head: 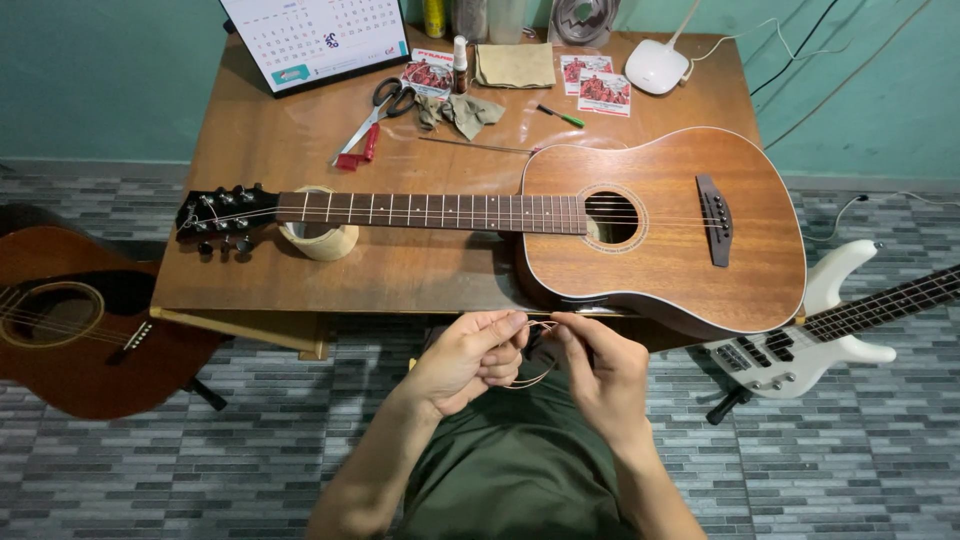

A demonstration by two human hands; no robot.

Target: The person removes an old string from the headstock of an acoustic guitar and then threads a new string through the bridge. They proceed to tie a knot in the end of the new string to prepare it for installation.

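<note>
Grey brick-patterned floor runs under everything, and nearest the camera the person's lap in dark green cloth fills the lower middle. Just above it, in front of the near edge of the wooden worktop, both hands meet. The left hand is curled, thumb and fingertips pinched on a thin coiled guitar string. The right hand is likewise closed, pinching the same coil from the other side, so the string loops between the two hands, just short of the acoustic guitar.

That guitar lies flat on the worktop, body toward the person's right and overhanging the near edge, neck running to the left. A roll of tape sits under the neck near the headstock. Beyond the neck lie scissors with a small red tool beside them, a crumpled cloth, a small spray bottle and a green-handled screwdriver. Farther back are string packets, a folded tan cloth, a white lamp base and a desk calendar, against the teal wall.

Left of the guitar, on the floor, rests a second, darker acoustic guitar; right of it, a white electric bass.
</note>
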